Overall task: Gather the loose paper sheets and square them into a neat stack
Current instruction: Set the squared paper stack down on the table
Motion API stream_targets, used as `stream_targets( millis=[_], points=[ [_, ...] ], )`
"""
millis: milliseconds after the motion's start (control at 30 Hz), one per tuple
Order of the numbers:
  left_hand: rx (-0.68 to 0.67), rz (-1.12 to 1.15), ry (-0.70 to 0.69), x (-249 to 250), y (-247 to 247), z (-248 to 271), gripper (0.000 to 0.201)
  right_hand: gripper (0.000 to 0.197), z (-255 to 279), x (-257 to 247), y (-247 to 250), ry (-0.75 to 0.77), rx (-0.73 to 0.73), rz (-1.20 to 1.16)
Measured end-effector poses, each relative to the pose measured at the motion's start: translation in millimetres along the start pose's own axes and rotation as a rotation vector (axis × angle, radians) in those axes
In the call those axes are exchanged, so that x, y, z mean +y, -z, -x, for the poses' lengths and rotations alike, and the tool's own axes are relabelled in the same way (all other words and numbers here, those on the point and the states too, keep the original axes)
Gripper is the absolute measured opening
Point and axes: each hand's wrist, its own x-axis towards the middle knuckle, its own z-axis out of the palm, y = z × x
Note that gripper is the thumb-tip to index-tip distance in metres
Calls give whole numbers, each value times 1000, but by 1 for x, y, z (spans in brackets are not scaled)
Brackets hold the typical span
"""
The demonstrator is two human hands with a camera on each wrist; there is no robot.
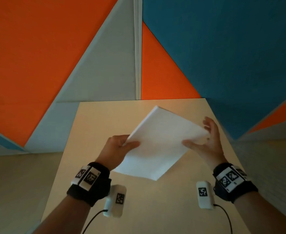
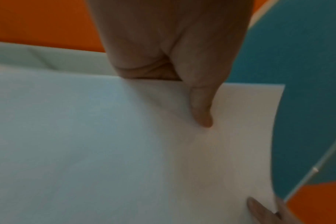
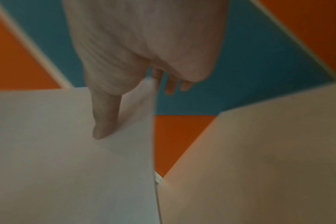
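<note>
From where I sit, the gathering looks done: I see no loose sheet left on the pale beige tabletop (image 1: 155, 208), and all the paper is up in the air as one bundle of plain white paper sheets (image 1: 159, 142), held tilted above the middle of the table with one corner pointing down toward me and another away toward the orange, grey and blue wall panels (image 1: 54, 48). I judge the squaring only partly finished; the far edges look fairly even in the head view, but the blur keeps me from saying whether every sheet lines up, and the bundle has not yet been set down as a stack. My left hand (image 1: 117, 149) pinches the left edge of the bundle, thumb lying flat on the top face and the fingers tucked underneath, which the left wrist view confirms. My right hand (image 1: 204, 142) takes the opposite edge with its thumb on the top face; its fingers (image 1: 210, 122) stand fairly straight and spread behind the edge, as if steadying or tapping it. Both forearms reach forward at about the same height, palms turned inward, each wearing a black wrist strap with white marker blocks (image 1: 88, 179).
</note>
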Motion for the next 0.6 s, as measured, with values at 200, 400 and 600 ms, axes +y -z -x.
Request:
stream_targets(
  millis=[200, 400, 600],
  points=[
    [103, 487, 96, -27, -25, 9, 20, 50, 28, 7, -33, -154, -324, -202],
    [177, 411, 139, -66, -38, 10, 17, 34, 28, 23, -56, -202, -216, -269],
    [143, 295, 238, -103, -47, 12, 12, 32, 34, 46, -72, -311, -193, -184]
  ],
)
